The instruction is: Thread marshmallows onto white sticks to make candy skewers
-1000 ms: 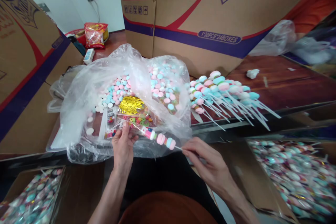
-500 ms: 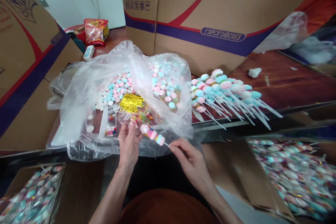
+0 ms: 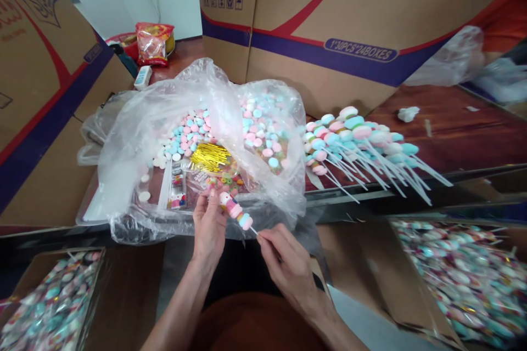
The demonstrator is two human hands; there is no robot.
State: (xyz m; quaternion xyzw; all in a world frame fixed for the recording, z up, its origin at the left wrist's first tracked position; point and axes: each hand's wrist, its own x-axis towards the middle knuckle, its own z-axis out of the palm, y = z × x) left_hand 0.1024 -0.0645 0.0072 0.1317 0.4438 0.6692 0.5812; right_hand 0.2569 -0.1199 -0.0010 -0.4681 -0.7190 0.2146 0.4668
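Between my hands, a marshmallow skewer of pink, white, blue and yellow pieces slants down to the right. My left hand pinches a clear printed wrapper at the skewer's upper end; how far it reaches down the candy I cannot tell. Thumb and fingers of my right hand are closed on the white stick below the last marshmallow. Just beyond my left hand lie gold twist ties and a stack of printed wrappers.
A crumpled clear plastic bag spreads over loose marshmallows. Unwrapped skewers are piled at the table's right. Large cardboard boxes stand behind and left. Open cartons of wrapped skewers flank my lap below the table edge.
The right hand and the stick's end have shifted slightly left and down, and the skewer tilts more steeply. Both hands keep their grips. The whole view has shifted a little.
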